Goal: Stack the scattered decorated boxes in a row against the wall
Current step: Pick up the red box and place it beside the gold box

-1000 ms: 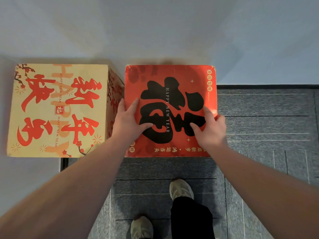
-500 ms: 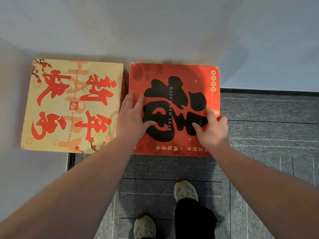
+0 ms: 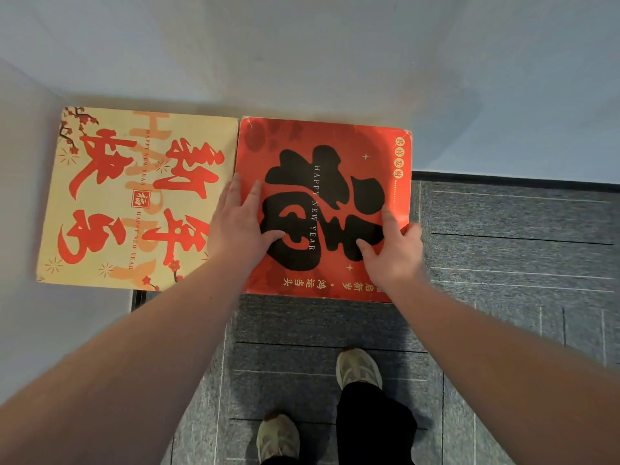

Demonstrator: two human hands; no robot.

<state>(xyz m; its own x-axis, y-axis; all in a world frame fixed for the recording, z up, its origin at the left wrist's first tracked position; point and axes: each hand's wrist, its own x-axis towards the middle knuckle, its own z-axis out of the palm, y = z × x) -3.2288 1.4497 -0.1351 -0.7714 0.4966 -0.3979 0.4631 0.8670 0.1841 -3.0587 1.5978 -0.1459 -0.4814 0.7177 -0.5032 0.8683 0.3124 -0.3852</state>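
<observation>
Red box: the red box (image 3: 322,209), with its big black character and "HAPPY NEW YEAR" print, is sitting against the wall (image 3: 302,55), its left edge touching the cream box (image 3: 134,199).
Cream box: it's sitting in the corner, red lettering facing up.
Left hand: the left hand (image 3: 241,226) is pressing flat on the red lid, fingers straight, gripping nothing.
Right hand: the right hand (image 3: 392,253) is resting on the lid's right side, fingers spread and relaxed.
Floor: grey carpet tiles (image 3: 503,263) are running up to a dark skirting strip (image 3: 503,179).
Below: two pale shoes (image 3: 359,369) are standing on the carpet.
</observation>
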